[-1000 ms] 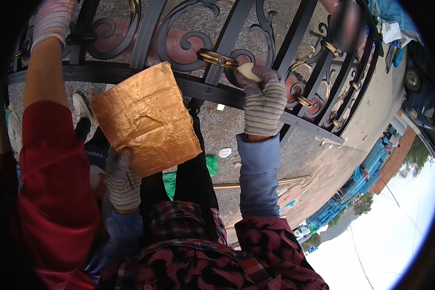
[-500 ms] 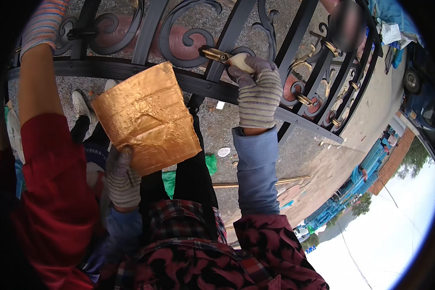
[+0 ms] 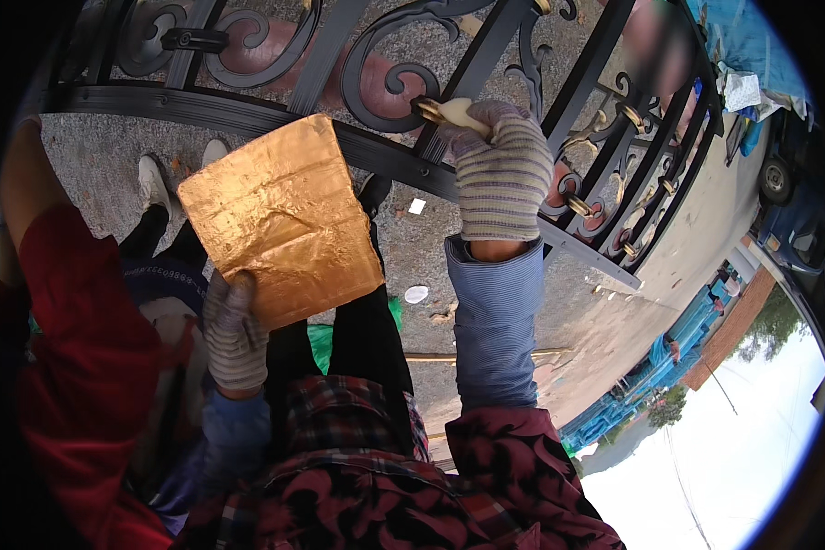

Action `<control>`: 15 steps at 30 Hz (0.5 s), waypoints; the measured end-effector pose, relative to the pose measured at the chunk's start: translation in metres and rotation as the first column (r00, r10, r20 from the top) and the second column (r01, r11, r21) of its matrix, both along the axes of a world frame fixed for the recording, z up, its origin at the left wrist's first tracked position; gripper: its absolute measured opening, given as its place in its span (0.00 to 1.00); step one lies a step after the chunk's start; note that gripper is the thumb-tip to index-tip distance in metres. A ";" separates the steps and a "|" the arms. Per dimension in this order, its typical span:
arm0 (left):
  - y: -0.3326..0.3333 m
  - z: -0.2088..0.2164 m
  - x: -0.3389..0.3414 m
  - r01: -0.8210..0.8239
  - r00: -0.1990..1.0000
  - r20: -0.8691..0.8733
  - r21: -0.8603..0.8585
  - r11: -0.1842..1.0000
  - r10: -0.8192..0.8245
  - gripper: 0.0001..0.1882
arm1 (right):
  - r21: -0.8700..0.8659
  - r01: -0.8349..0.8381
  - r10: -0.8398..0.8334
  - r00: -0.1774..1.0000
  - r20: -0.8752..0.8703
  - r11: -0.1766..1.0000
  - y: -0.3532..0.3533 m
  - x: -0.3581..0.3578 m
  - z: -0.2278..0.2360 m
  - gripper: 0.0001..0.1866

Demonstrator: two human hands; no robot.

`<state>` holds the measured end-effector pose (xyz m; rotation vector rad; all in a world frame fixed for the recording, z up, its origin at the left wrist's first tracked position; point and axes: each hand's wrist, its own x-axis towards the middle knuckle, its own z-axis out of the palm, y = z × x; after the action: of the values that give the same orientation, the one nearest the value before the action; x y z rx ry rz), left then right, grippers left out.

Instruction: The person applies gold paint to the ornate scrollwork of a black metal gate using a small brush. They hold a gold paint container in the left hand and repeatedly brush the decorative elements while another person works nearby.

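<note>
In my gloved left hand (image 3: 234, 339) is a flat, square gold-coated sheet (image 3: 284, 220), gripped at its lower left corner with the thumb on top. Its surface looks shiny and wrinkled. My gloved right hand (image 3: 502, 174) pinches a small pale, sponge-like pad (image 3: 466, 115). That pad rests against a gold collar (image 3: 431, 110) on the black metal railing (image 3: 367, 147), covering part of the collar. Both gloves are striped knit. The sheet sits just below the railing's lower bar and hides part of it.
A co-worker's red sleeve (image 3: 87, 357) and forearm reach up at the left. Someone's white shoes (image 3: 153, 181) stand on the grey ground beyond. More railing with gold-painted collars (image 3: 579, 206) runs rightward. A stick (image 3: 431, 357) and green plastic (image 3: 319, 344) lie below.
My right hand has shifted slightly right and down, and the pad now covers more of the collar. The co-worker's arm has drawn back leftward from the railing. The sheet stays nearly in place.
</note>
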<state>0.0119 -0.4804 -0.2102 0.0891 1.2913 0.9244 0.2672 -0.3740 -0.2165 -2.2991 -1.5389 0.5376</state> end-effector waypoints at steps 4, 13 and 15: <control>0.003 0.000 -0.001 0.000 1.000 0.016 -0.012 1.000 0.000 0.27 | 0.062 0.085 -0.074 0.984 -0.163 0.994 0.003 0.004 0.015 0.14; 0.006 -0.003 -0.003 -0.011 0.999 0.031 -0.027 1.000 0.012 0.31 | 0.009 0.025 -0.025 1.000 -0.015 1.000 -0.001 -0.003 -0.003 0.15; 0.006 -0.002 -0.002 0.008 1.000 0.007 -0.026 1.000 -0.007 0.34 | 0.101 -0.045 0.046 0.999 -0.008 0.994 -0.006 -0.006 0.006 0.15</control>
<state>0.0104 -0.4743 -0.2117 0.0702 1.2955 0.9005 0.2616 -0.3800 -0.2103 -2.1874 -1.5803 0.4715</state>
